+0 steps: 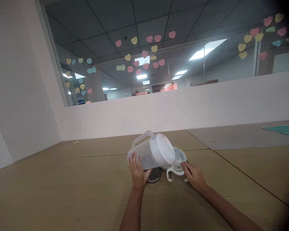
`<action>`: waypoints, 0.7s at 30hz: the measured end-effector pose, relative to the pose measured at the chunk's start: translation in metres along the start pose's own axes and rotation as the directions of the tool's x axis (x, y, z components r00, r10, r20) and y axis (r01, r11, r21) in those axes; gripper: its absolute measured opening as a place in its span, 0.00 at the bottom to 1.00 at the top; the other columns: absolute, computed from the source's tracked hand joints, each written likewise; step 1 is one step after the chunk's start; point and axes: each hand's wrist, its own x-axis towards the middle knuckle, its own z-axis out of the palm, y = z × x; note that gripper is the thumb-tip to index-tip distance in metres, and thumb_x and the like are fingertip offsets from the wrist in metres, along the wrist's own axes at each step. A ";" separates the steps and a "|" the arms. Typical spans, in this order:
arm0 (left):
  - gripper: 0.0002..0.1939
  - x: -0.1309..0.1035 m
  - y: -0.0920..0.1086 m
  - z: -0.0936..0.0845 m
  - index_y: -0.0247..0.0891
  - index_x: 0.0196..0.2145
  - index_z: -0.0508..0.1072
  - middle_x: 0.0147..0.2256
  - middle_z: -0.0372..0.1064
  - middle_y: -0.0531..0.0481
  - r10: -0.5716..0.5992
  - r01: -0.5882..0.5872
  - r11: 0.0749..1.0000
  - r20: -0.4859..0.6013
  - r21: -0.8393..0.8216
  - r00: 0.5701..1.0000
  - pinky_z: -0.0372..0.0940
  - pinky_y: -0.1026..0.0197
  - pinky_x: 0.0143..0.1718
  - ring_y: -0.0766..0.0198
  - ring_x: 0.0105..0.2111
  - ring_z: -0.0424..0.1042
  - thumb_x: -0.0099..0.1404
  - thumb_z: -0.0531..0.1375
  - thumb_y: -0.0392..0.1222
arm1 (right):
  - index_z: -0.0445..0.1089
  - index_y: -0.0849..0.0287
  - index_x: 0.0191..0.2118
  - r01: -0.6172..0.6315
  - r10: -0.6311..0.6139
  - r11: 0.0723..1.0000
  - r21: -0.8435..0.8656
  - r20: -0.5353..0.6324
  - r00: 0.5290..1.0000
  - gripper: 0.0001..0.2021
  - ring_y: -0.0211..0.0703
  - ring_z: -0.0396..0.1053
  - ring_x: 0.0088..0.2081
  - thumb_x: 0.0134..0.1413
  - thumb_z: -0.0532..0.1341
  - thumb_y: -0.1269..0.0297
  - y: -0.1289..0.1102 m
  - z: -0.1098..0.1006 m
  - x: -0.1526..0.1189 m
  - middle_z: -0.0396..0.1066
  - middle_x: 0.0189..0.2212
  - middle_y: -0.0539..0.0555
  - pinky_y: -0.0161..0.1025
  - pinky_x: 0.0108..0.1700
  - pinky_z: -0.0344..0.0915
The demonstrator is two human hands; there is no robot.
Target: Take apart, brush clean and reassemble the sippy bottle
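My left hand (137, 175) is closed around the lower side of a translucent pitcher (143, 155) with a white lid (164, 149). The pitcher is tipped to the right, its handle upward, and its lid end is close above a small clear cup (177, 179) with white side handles. My right hand (195, 176) grips the cup's rim or right handle; which one I cannot tell. Behind the cup a pale bowl (183, 154) is partly hidden. A dark round disc (154, 175) lies on the table below the pitcher, beside my left thumb.
The wooden table (74, 192) has seams between its panels. A teal mat (283, 129) lies at the far right, and a small pale scrap (76, 142) at the back left. A low white wall (125, 118) with a window above bounds the table's back.
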 end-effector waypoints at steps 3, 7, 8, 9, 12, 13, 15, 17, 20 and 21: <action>0.42 0.001 -0.002 0.000 0.31 0.59 0.49 0.57 0.53 0.27 0.016 -0.016 1.000 -0.013 -0.017 1.000 0.51 0.36 0.56 0.43 0.59 0.51 0.55 0.62 0.52 | 0.62 0.57 0.26 0.007 -0.007 1.000 -0.006 -0.003 1.000 0.18 0.39 0.62 0.25 0.62 0.44 0.58 0.000 0.001 0.001 0.64 0.19 0.50 0.35 0.31 0.55; 0.41 0.001 -0.004 -0.001 0.32 0.59 0.50 0.58 0.52 0.28 0.013 -0.014 1.000 -0.024 -0.018 1.000 0.50 0.37 0.56 0.43 0.59 0.51 0.55 0.62 0.52 | 0.62 0.58 0.26 0.033 -0.034 0.999 -0.007 -0.011 0.999 0.17 0.39 0.62 0.26 0.62 0.45 0.58 0.000 0.001 0.002 0.64 0.20 0.50 0.34 0.31 0.55; 0.41 0.001 -0.004 -0.001 0.32 0.59 0.50 0.58 0.51 0.28 0.009 -0.009 1.000 -0.025 -0.017 1.000 0.50 0.37 0.56 0.44 0.59 0.51 0.55 0.62 0.52 | 0.62 0.58 0.26 0.034 -0.034 0.999 -0.003 -0.010 0.999 0.17 0.39 0.62 0.26 0.62 0.45 0.59 0.000 0.001 0.002 0.64 0.20 0.50 0.34 0.31 0.55; 0.41 0.001 -0.004 -0.001 0.32 0.59 0.50 0.58 0.51 0.28 0.002 -0.002 1.000 -0.024 -0.016 1.000 0.50 0.37 0.56 0.44 0.59 0.52 0.55 0.62 0.52 | 0.62 0.58 0.26 0.032 -0.032 0.999 0.002 -0.005 0.999 0.17 0.39 0.62 0.26 0.62 0.45 0.59 0.000 0.001 0.002 0.64 0.20 0.50 0.34 0.31 0.55; 0.42 0.001 -0.005 -0.001 0.32 0.60 0.49 0.58 0.52 0.28 -0.011 0.011 1.000 -0.031 -0.015 0.999 0.50 0.37 0.56 0.44 0.59 0.52 0.54 0.63 0.52 | 0.62 0.58 0.26 0.025 -0.025 1.000 0.014 0.005 1.000 0.17 0.39 0.62 0.26 0.62 0.45 0.59 -0.001 0.000 0.002 0.64 0.20 0.50 0.34 0.32 0.55; 0.43 0.001 -0.005 -0.001 0.32 0.60 0.49 0.58 0.52 0.28 -0.013 0.013 1.000 -0.035 -0.015 0.999 0.50 0.37 0.56 0.43 0.59 0.52 0.54 0.63 0.52 | 0.62 0.58 0.26 0.023 -0.024 1.000 0.016 0.008 1.000 0.17 0.39 0.62 0.26 0.62 0.45 0.59 -0.001 0.000 0.002 0.64 0.20 0.50 0.34 0.32 0.55; 0.43 0.001 -0.005 -0.001 0.32 0.60 0.49 0.58 0.52 0.28 -0.011 0.011 1.000 -0.040 -0.017 0.999 0.50 0.37 0.56 0.43 0.59 0.52 0.54 0.63 0.52 | 0.62 0.58 0.26 0.022 -0.022 1.000 0.018 0.011 1.000 0.17 0.38 0.62 0.26 0.62 0.45 0.59 -0.002 0.000 0.002 0.64 0.20 0.49 0.34 0.32 0.55; 0.43 0.001 -0.006 -0.001 0.32 0.60 0.49 0.58 0.52 0.28 0.001 -0.002 1.000 -0.044 -0.022 0.999 0.50 0.37 0.56 0.43 0.59 0.51 0.53 0.63 0.52 | 0.62 0.58 0.25 0.023 -0.024 1.000 0.016 0.011 1.000 0.17 0.38 0.62 0.25 0.62 0.45 0.59 -0.002 -0.001 0.001 0.63 0.19 0.49 0.34 0.31 0.55; 0.44 0.001 -0.006 -0.001 0.32 0.60 0.49 0.58 0.52 0.28 0.032 -0.034 0.999 -0.039 -0.036 0.999 0.50 0.36 0.56 0.42 0.59 0.51 0.53 0.63 0.52 | 0.61 0.58 0.25 0.027 -0.027 1.000 -0.001 0.002 1.000 0.17 0.38 0.62 0.25 0.62 0.46 0.59 -0.003 -0.002 0.001 0.63 0.20 0.49 0.34 0.31 0.54; 0.44 0.001 -0.006 -0.002 0.32 0.60 0.49 0.58 0.52 0.28 0.043 -0.045 0.998 -0.034 -0.042 0.998 0.50 0.36 0.56 0.42 0.59 0.51 0.53 0.64 0.52 | 0.61 0.57 0.24 0.028 -0.028 1.000 -0.005 0.001 1.000 0.17 0.38 0.62 0.25 0.62 0.45 0.59 -0.003 -0.002 0.001 0.63 0.20 0.49 0.34 0.31 0.54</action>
